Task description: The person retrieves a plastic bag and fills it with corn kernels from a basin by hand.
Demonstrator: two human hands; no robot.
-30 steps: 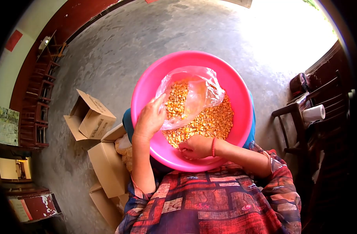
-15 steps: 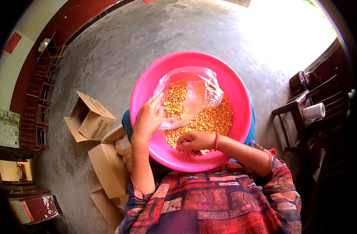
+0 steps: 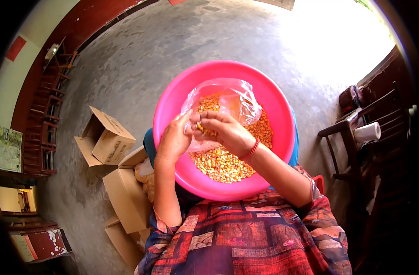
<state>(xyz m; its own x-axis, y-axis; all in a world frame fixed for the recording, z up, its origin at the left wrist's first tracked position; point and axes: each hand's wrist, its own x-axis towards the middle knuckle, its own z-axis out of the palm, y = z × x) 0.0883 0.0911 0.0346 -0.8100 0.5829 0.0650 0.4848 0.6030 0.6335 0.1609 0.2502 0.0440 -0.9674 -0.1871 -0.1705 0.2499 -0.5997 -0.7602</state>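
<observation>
A pink basin (image 3: pixel 223 192) rests on my lap with loose yellow corn kernels (image 3: pixel 225 166) in its bottom. Inside it lies a clear plastic bag (image 3: pixel 240 89) with kernels in it. My left hand (image 3: pixel 174 140) pinches the bag's edge at the basin's left side. My right hand (image 3: pixel 225 133), with a red bracelet on the wrist, is cupped around some kernels (image 3: pixel 203 128) above the bag, its fingertips close to the left hand's.
Open cardboard boxes (image 3: pixel 127 197) stand on the floor at the left. Wooden chairs (image 3: pixel 42 130) line the left wall. On the right, a dark wooden chair (image 3: pixel 340 133) is beside the basin, with a white paper roll (image 3: pixel 368 132).
My right hand has risen from the kernels at the basin's near side to above the bag, bringing kernels with it. My left hand has stayed nearly still at the bag's edge.
</observation>
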